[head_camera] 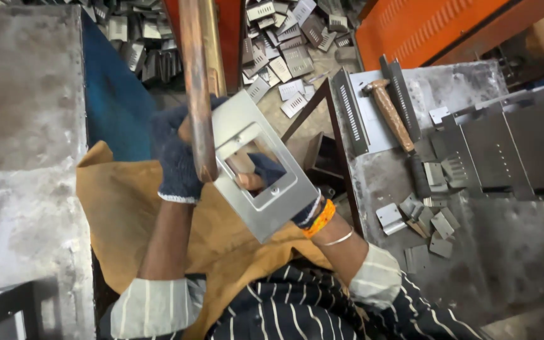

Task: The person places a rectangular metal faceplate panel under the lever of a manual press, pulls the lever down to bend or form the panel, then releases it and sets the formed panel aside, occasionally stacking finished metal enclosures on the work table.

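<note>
A grey sheet-metal plate (272, 208) with a rectangular window cut in it is held tilted in front of me. My left hand (174, 165), in a dark blue knit glove, grips its left edge. My right hand (264, 172), also gloved, is under the plate; its fingers show through the window, and an orange band circles the wrist. A copper-coloured rod (195, 82) comes down from the top and ends at the plate's left side, crossing in front of my left hand.
A wooden-handled hammer (390, 116) and slotted metal strips (351, 110) lie on the steel table (498, 252) at right, with small bent pieces (437, 221) and dark folded sheets (511, 148). Louvred parts (284, 44) are piled at the top. A brown cloth (118, 208) covers my lap.
</note>
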